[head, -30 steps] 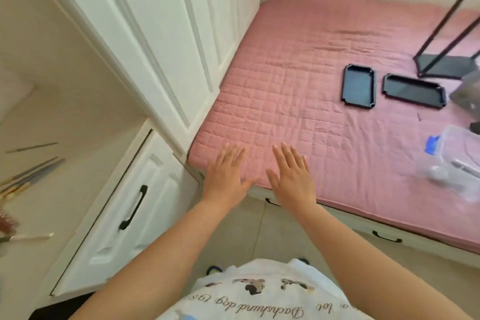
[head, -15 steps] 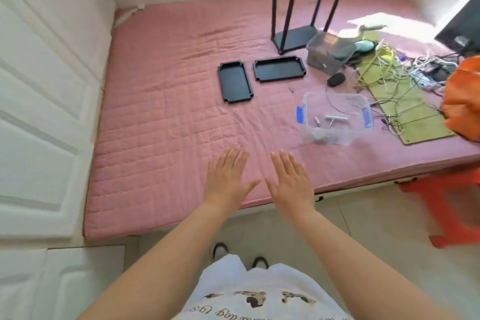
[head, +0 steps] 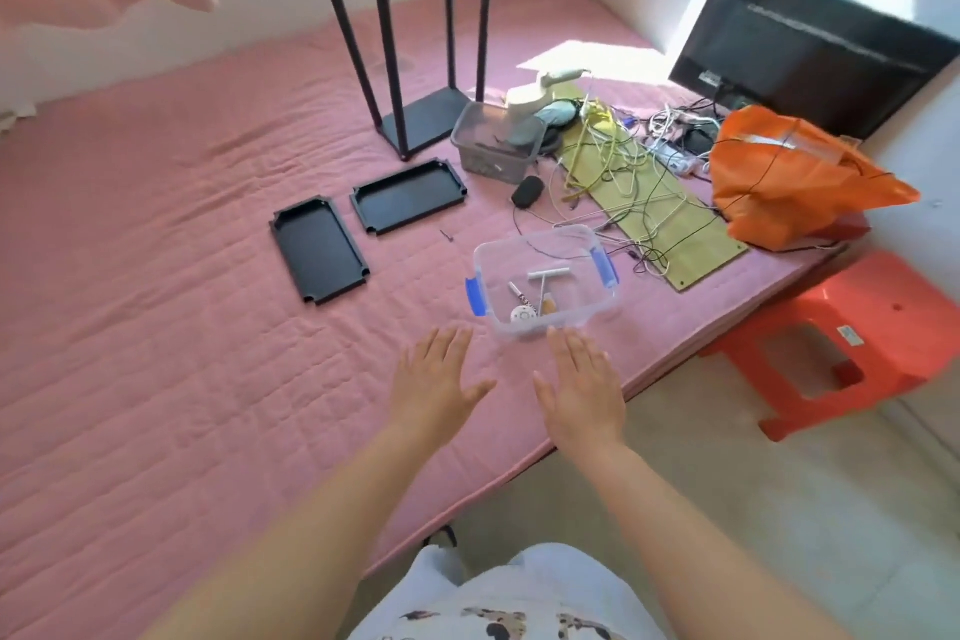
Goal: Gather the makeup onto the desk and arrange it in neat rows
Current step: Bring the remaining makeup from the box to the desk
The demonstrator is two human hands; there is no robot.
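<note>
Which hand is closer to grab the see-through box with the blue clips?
Probably the right hand: its fingertips almost reach the clear box near edge. The left hand is open too, but sits further left of it.

The person holds both bare forearms out ahead, reaching up from the lower edge of the view and drawing closer toward the wrists. The left hand [head: 434, 379] is palm down, fingers straight and close together, thumb spread out to the right. The right hand [head: 582, 382] mirrors it, palm down, fingers straight, thumb spread to the left. The two hands are level and just beside each other, thumbs pointing at one another without touching. Neither hand holds anything.
</note>
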